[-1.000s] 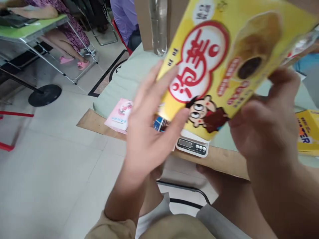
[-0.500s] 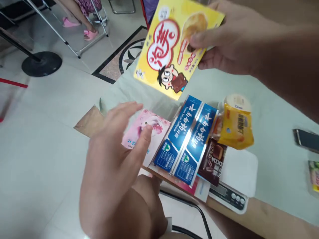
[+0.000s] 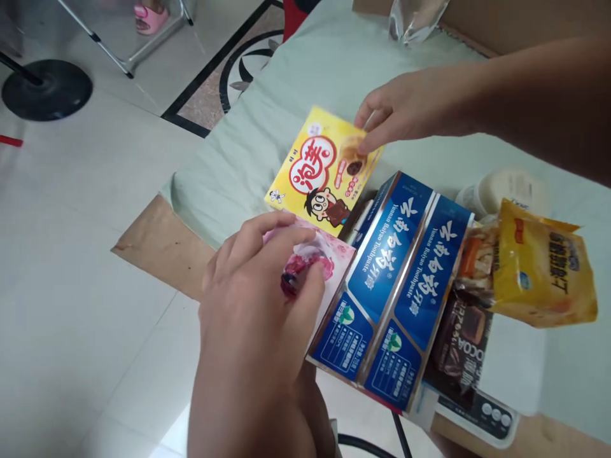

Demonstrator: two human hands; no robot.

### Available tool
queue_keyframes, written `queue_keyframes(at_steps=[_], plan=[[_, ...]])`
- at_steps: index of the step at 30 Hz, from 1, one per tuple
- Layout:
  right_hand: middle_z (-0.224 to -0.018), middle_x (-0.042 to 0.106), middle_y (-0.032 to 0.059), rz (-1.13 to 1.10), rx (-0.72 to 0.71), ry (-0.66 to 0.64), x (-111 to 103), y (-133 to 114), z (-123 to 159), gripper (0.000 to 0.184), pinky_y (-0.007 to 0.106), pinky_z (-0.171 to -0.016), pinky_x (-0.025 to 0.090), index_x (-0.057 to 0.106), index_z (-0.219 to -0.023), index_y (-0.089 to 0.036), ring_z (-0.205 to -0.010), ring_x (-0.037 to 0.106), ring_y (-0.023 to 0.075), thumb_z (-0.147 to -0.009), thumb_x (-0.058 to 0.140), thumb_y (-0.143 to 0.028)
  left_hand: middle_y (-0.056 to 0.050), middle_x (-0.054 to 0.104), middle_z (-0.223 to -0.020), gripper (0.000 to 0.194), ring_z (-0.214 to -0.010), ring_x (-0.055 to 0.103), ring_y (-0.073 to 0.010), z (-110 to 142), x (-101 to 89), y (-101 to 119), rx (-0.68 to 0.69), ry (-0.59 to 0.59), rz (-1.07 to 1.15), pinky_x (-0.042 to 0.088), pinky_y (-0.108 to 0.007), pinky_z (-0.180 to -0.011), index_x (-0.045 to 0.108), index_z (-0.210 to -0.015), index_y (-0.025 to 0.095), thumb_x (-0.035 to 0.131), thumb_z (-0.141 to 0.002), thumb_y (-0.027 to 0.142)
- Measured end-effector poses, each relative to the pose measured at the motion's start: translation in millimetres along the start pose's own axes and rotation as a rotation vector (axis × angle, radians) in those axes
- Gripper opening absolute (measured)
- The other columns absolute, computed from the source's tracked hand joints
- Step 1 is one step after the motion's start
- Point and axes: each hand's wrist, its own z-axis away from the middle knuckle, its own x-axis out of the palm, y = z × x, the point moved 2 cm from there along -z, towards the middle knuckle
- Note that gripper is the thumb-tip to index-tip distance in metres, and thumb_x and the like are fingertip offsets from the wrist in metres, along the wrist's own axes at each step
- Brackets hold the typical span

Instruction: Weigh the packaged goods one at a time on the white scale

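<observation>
The right end of a yellow snack box, printed with a cartoon child, is gripped by my right hand, thumb on the top face. The box sits low over the cloth, against the far end of a pink box with a berry picture. Over that pink box lies my left hand, fingers curved and thumb apart, its fingertips near the yellow box's lower edge. Whether it touches either box I cannot tell. Right beside the pink box are two blue toothpaste boxes, side by side.
Right of the toothpaste stand a yellow food packet, a brown cocoa packet, a pale tub and a white digital scale. A light green cloth covers the table. A clear plastic bag lies at the back.
My right hand has lowered the yellow snack box to the far end of the pink box. My left hand has moved right, over the pink box. The view has shifted closer.
</observation>
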Motion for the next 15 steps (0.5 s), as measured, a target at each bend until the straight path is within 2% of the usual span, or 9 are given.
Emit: queue_keyframes(at_steps=[2, 4, 6, 8, 10, 12, 13, 15], plan=[[-0.127, 0.072, 0.0121, 0.102, -0.019, 0.004, 0, 1, -5, 0.051, 0.081, -0.114, 0.038, 0.074, -0.124, -0.013, -0.131, 0.062, 0.0429, -0.077, 0.091, -0.022, 0.003, 0.071, -0.133, 0.023, -0.122, 0.068, -0.0319, -1, 0.7, 0, -0.008, 0.014, 0.02, 0.054, -0.055, -0.102, 0.077, -0.105, 0.036, 0.062, -0.088, 0.033], [-0.138, 0.067, 0.0103, 0.127, -0.095, -0.015, 4, -2, -8, 0.06, 0.071, -0.112, 0.047, 0.065, -0.142, -0.021, -0.127, 0.065, 0.0359, -0.085, 0.084, -0.031, 0.002, 0.072, -0.132, 0.022, -0.121, 0.068, -0.0323, -1, 1.9, -1, -0.005, 0.031, 0.036, 0.054, -0.056, -0.102, 0.077, -0.104, 0.036, 0.064, -0.086, 0.032], [-0.146, 0.064, 0.0078, 0.127, -0.182, -0.058, 13, -6, -11, 0.07, 0.062, -0.113, 0.051, 0.059, -0.15, -0.027, -0.126, 0.067, 0.0301, -0.085, 0.084, -0.029, 0.002, 0.072, -0.131, 0.023, -0.12, 0.069, -0.0317, -2, 3.2, -1, 0.002, 0.045, 0.043, 0.054, -0.055, -0.101, 0.077, -0.102, 0.035, 0.065, -0.084, 0.029], [-0.14, 0.069, 0.0057, 0.129, -0.25, -0.107, 23, -7, -14, 0.081, 0.06, -0.114, 0.051, 0.059, -0.15, -0.027, -0.12, 0.07, 0.0268, -0.076, 0.09, -0.019, 0.001, 0.072, -0.129, 0.023, -0.118, 0.069, -0.031, -2, 4.3, -2, 0.011, 0.054, 0.047, 0.055, -0.054, -0.102, 0.077, -0.102, 0.034, 0.067, -0.082, 0.027], [-0.12, 0.078, 0.0008, 0.128, -0.306, -0.151, 31, -4, -21, 0.088, 0.054, -0.111, 0.055, 0.06, -0.149, -0.024, -0.103, 0.076, 0.0199, -0.068, 0.093, -0.011, 0.001, 0.072, -0.128, 0.023, -0.117, 0.069, -0.0306, -2, 4.8, -2, 0.021, 0.062, 0.051, 0.055, -0.053, -0.102, 0.077, -0.101, 0.034, 0.069, -0.081, 0.027], [-0.102, 0.081, -0.0053, 0.099, -0.4, -0.206, 35, 3, -28, 0.09, 0.037, -0.095, 0.064, 0.059, -0.149, -0.021, -0.079, 0.076, 0.0109, -0.066, 0.092, -0.01, 0.001, 0.072, -0.127, 0.022, -0.115, 0.069, -0.0303, -2, 4.7, -2, 0.029, 0.068, 0.056, 0.055, -0.052, -0.103, 0.077, -0.101, 0.034, 0.07, -0.081, 0.028], [-0.1, 0.081, -0.0068, 0.078, -0.449, -0.228, 36, 7, -31, 0.091, 0.027, -0.082, 0.064, 0.057, -0.15, -0.021, -0.072, 0.074, 0.0076, -0.066, 0.092, -0.011, 0.001, 0.072, -0.126, 0.022, -0.115, 0.069, -0.03, -2, 4.6, -2, 0.033, 0.07, 0.057, 0.054, -0.053, -0.103, 0.077, -0.1, 0.034, 0.07, -0.081, 0.027], [-0.103, 0.082, -0.0064, 0.046, -0.508, -0.26, 35, 14, -37, 0.098, 0.014, -0.063, 0.056, 0.052, -0.154, -0.02, -0.068, 0.074, 0.0045, -0.064, 0.092, -0.014, 0.002, 0.072, -0.126, 0.022, -0.114, 0.069, -0.0296, -2, 4.4, -2, 0.041, 0.072, 0.06, 0.054, -0.053, -0.105, 0.077, -0.101, 0.034, 0.07, -0.081, 0.027]])
